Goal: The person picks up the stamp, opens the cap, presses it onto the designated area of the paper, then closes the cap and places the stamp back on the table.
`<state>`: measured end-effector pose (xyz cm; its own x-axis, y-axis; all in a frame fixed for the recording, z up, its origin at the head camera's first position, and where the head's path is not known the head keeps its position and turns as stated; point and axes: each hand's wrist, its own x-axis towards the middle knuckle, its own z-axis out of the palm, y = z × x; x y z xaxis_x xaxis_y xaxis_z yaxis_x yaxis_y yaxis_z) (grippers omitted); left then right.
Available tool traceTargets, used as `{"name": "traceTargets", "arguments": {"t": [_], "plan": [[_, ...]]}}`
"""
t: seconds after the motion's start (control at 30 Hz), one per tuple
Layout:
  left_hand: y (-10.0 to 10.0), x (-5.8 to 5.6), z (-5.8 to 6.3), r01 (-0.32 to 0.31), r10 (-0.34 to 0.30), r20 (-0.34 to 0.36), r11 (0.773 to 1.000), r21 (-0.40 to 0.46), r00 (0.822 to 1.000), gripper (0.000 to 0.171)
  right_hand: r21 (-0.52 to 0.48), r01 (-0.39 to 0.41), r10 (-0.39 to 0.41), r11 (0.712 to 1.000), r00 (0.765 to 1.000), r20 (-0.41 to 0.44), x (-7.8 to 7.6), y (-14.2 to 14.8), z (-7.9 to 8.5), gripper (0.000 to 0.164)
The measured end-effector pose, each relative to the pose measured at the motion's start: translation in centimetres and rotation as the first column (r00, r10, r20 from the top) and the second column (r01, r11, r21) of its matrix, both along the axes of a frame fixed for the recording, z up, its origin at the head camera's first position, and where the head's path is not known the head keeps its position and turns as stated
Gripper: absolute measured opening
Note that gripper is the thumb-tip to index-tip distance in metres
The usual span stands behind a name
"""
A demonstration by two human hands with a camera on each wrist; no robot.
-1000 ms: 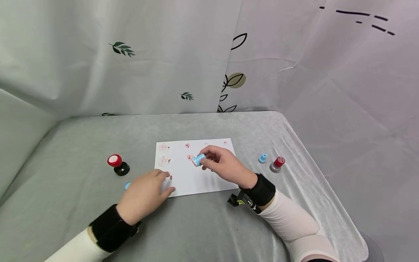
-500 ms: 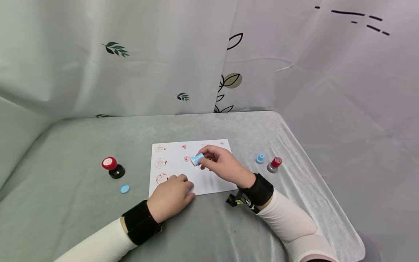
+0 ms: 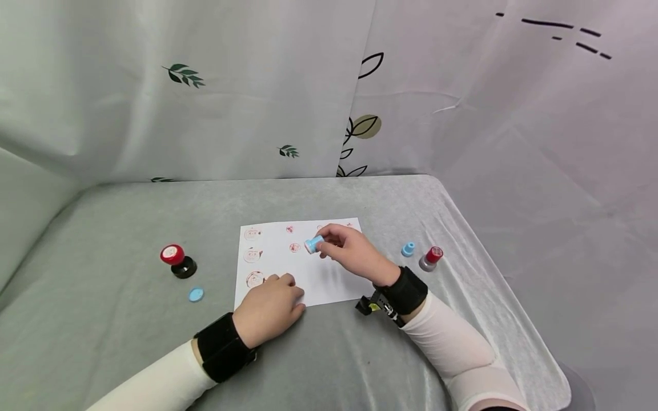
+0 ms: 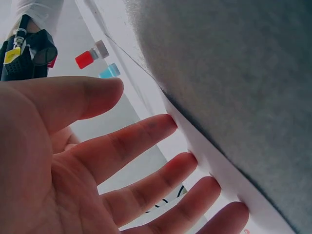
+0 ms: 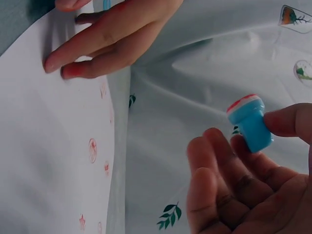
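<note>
Between thumb and index finger, my right hand [image 3: 354, 251] pinches a small light-blue stamp [image 3: 314, 244] above the white paper [image 3: 319, 279]. In the right wrist view the stamp [image 5: 251, 122] tilts, its red-inked face turned up and away from the palm. My left hand [image 3: 269, 311] rests its fingertips on the paper's lower left part, fingers nearly straight in the left wrist view, holding nothing. Red prints, round faces and smaller marks, dot the sheet; the hands cover part of it.
To the left stand a red-and-black stamp [image 3: 178, 261] and a flat light-blue cap [image 3: 196, 294]. On the right are a light-blue stamp-like piece [image 3: 408, 249] and a red-and-grey stamp [image 3: 430, 258]. A grey cloth [image 3: 329, 365] covers the table; a patterned curtain hangs behind.
My left hand has moved right onto the paper, uncovering the flat blue cap and a third round print. The right hand still holds the stamp, turned slightly and a little higher.
</note>
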<state>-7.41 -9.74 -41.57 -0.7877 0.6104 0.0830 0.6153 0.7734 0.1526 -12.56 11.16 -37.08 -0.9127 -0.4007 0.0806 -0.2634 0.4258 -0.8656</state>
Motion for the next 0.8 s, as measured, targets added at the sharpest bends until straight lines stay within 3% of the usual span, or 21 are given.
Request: {"name": "traceTargets", "arguments": {"t": [0.17,0.3,0.5,0.8], "plan": [[-0.2,0.0,-0.2,0.001,0.0,-0.015,1.0,0.012,1.0,0.012,0.117,0.002,0.001,0.993,0.999,-0.032,-0.7,-0.2,-1.2,0.01],[-0.2,0.0,-0.4,0.011,-0.011,-0.012,1.0,0.022,1.0,0.012,0.24,-0.001,0.014,0.971,0.998,-0.053,-0.8,-0.4,-2.4,0.011],[-0.3,0.2,-0.5,0.015,-0.015,-0.012,0.999,0.03,1.0,0.012,0.43,-0.015,0.044,0.903,0.997,-0.057,-0.8,-0.9,-3.5,0.011],[-0.5,0.1,-0.6,0.016,-0.015,-0.026,0.999,0.038,1.0,0.012,0.584,-0.054,0.153,0.81,0.981,-0.121,-1.2,-2.7,-3.9,0.013]]}}
